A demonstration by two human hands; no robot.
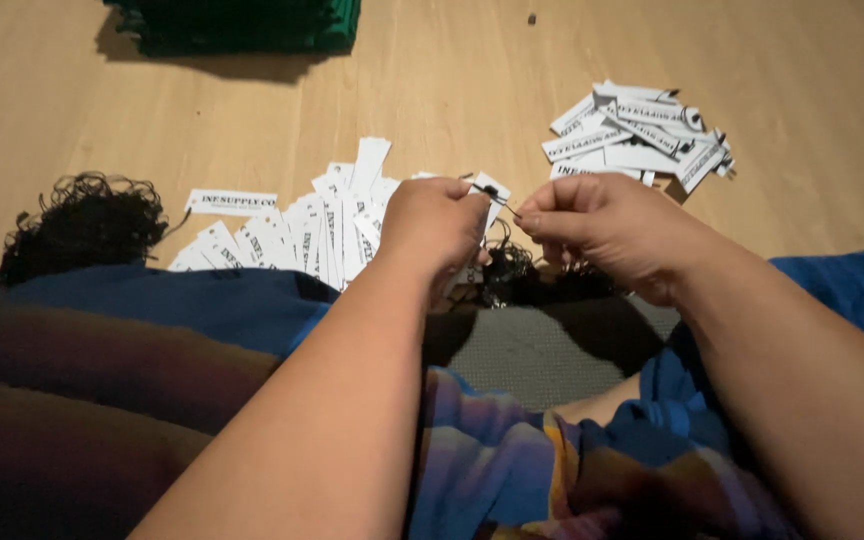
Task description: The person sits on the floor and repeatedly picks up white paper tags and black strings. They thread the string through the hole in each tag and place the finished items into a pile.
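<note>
left hand (434,222) pinches white paper tag (493,190), right hand (602,225) pinches thin black string (497,198), above floor (452,90) | risk: string slips the tag, snags string tangle (508,272) | tag heap (307,232) may scatter

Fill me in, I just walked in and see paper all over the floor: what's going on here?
A person sits on a wooden floor. Their left hand pinches a white paper tag, while the right hand holds a thin black string at it. A spread of white tags lies beside the left hand, a second pile further right. Tangles of black string sit at far left and under the hands. A dark green stack lies beyond.
</note>
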